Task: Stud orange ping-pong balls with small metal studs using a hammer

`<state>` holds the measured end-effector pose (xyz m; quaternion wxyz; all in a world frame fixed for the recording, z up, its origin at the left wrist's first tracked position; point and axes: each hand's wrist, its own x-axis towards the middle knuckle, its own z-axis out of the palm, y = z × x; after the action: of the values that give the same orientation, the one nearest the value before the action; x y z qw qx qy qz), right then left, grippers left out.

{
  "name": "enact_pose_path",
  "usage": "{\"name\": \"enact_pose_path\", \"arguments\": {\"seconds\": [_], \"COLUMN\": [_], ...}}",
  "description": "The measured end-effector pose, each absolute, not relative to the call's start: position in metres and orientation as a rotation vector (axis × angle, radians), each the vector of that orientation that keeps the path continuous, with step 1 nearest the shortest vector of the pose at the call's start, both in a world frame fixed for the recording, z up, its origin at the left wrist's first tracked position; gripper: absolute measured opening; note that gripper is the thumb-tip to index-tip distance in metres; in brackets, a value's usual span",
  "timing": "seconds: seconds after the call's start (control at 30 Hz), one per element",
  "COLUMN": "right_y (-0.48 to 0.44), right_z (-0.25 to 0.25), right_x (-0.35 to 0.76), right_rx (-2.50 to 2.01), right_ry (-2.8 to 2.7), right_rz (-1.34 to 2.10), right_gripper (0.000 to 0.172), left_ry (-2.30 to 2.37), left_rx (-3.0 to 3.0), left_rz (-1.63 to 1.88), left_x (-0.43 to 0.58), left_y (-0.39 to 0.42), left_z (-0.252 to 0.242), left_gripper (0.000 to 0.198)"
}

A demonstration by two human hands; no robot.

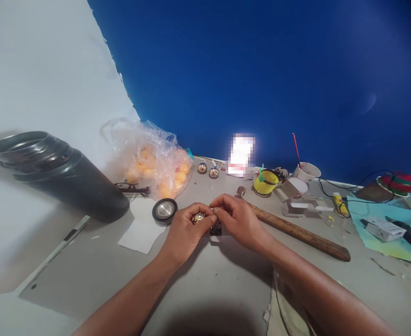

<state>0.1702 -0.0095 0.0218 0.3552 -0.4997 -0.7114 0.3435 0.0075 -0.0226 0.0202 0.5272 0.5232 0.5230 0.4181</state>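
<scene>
Dk flask (75,182) L; clr plastic bag (154,137) w/ orange balls (180,178); yel cup (264,188) R.

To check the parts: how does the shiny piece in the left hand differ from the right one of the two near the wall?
The held piece is in the left hand; the other piece rests on the table. The hand partly hides the held piece; the other piece is uncovered. Both shine.

Bright rectangle (241,154) pixelated, shiny piece (199,218) partly hidden, forearms (138,289) cut off
</scene>
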Motion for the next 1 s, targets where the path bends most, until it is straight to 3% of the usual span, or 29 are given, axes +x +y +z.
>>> {"name": "enact_pose_path", "arguments": {"seconds": [0.17, 0.43, 0.73, 1.0], "right_y": [-0.011, -0.008, -0.003, -0.003], "right_z": [0.023, 0.021, 0.021, 0.016], "right_x": [0.171, 0.174, 0.177, 0.178], "right_rx": [-1.339, -1.255, -1.087, -1.092], "right_ry": [-1.908, -2.011, -1.896, -1.795], "right_rz": [0.803, 0.738, 0.831, 0.926], "right_gripper": [0.015, 0.021, 0.006, 0.006], "left_ry": [1.269, 1.087, 0.900, 0.797], "left_rx": [1.251, 0.939, 0.690, 0.654], "left_rz": [1.030, 0.908, 0.901, 0.897], "left_x": [0.008, 0.010, 0.004, 0.003], "left_y": [-0.022, -0.016, -0.014, -0.013], "left_z": [0.023, 0.012, 0.011, 0.010], "left_gripper": [0.007, 0.025, 0.025, 0.025]}}
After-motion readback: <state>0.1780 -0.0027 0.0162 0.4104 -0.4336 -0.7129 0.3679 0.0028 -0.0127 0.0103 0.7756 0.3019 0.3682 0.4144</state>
